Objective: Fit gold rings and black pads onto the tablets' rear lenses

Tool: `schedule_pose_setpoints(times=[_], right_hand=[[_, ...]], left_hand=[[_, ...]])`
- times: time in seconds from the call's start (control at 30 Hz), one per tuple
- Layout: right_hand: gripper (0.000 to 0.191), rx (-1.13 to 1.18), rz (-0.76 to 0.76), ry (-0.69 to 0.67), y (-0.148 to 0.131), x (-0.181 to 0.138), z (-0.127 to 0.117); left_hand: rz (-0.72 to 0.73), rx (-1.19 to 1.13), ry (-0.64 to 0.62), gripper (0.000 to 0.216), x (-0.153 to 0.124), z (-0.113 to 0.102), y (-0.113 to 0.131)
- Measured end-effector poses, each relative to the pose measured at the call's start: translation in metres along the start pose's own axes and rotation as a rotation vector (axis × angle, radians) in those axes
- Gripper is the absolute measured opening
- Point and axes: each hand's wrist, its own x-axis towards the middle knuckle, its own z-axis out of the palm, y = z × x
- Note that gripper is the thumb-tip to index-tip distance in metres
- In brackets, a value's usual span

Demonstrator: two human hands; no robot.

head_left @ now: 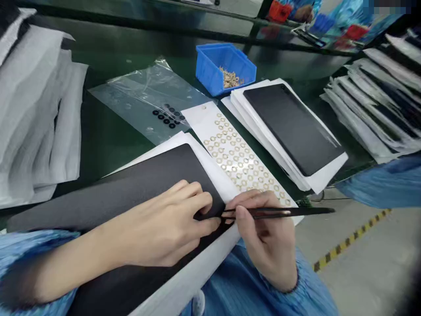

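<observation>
My left hand (167,230) rests on a black flat panel (131,184) that lies on white sheets at the near table edge, its fingers curled and pressing at the panel's right corner. My right hand (266,239) pinches black tweezers (279,212) whose tips meet the same corner beside my left fingertips. Just beyond lies a white sheet (237,153) covered with several small gold rings.
A second black panel (292,127) lies on a stack of white sheets at the right. A blue bin (225,68) holds small gold parts. A clear plastic bag (148,103) carries black rings. Wrapped panels are stacked far right (378,101) and white foam far left (36,114).
</observation>
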Motion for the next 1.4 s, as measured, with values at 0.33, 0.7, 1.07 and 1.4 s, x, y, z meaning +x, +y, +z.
schedule_pose_setpoints(times=[0.33,0.7,1.07,1.4], right_hand=[[0.012,-0.038,0.011,0.035,0.0006,-0.0040,-0.0003],[0.011,-0.023,0.003,0.051,-0.0010,-0.0024,0.0008],[0.012,-0.061,0.010,0.021,-0.0015,-0.0019,0.0000],[0.011,0.022,0.027,-0.029,0.0012,0.0006,-0.0029]], left_hand=[[-0.007,0.003,-0.016,0.030,-0.0018,-0.0017,-0.0006],[0.001,-0.003,-0.003,0.029,-0.0016,0.0000,-0.0013],[-0.003,-0.003,0.003,0.028,-0.0015,-0.0003,-0.0010],[-0.003,0.014,-0.003,0.028,-0.0009,0.0000,-0.0008]])
